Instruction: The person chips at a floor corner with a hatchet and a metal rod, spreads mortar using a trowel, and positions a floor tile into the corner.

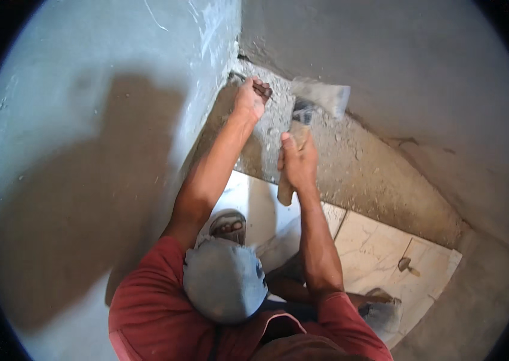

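Observation:
In the corner where the two walls meet, my left hand (pixel 253 96) is closed around a dark metal chisel (pixel 237 76), whose tip reaches into the rubble by the left wall. My right hand (pixel 296 156) grips the wooden handle of a hammer (pixel 299 129) to the right of it. The hammer's head (pixel 326 96) is blurred and stands out to the right near the wall. Broken grey mortar and grit (pixel 275 114) cover the rough floor strip under both tools.
Plastered walls (pixel 386 48) enclose the corner. Pale marbled tiles (pixel 368 240) border the rough strip on the near side, with a small trowel (pixel 407 266) lying on them at the right. My knee (pixel 221 277) and sandaled foot (pixel 227 225) are below my hands.

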A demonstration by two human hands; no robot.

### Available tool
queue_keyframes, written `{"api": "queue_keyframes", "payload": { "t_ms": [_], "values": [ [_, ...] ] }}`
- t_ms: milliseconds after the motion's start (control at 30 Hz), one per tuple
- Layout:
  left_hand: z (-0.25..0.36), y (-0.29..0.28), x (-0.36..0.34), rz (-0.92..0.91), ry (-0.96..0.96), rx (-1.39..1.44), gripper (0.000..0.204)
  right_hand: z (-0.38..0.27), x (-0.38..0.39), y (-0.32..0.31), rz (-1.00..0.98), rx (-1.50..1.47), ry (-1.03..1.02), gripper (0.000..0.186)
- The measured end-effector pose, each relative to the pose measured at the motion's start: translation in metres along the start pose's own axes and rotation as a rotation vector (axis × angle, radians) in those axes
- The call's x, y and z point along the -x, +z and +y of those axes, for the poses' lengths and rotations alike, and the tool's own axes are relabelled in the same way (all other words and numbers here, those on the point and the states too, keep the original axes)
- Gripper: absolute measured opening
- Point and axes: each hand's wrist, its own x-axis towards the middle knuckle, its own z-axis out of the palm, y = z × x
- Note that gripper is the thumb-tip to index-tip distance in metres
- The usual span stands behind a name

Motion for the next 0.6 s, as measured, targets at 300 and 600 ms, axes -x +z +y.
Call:
{"api": "queue_keyframes", "payload": {
  "t_ms": [300,600],
  "values": [
    [0.053,-0.012,0.021,-0.052,-0.279,-0.008,0.023,-0.077,0.028,-0.045,0.06,-0.184,-0.122,0.028],
    [0.075,-0.011,0.019,-0.061,-0.358,0.106,0.018,-0.061,0.023,-0.042,-0.048,-0.076,-0.14,0.027]
  ]
}}
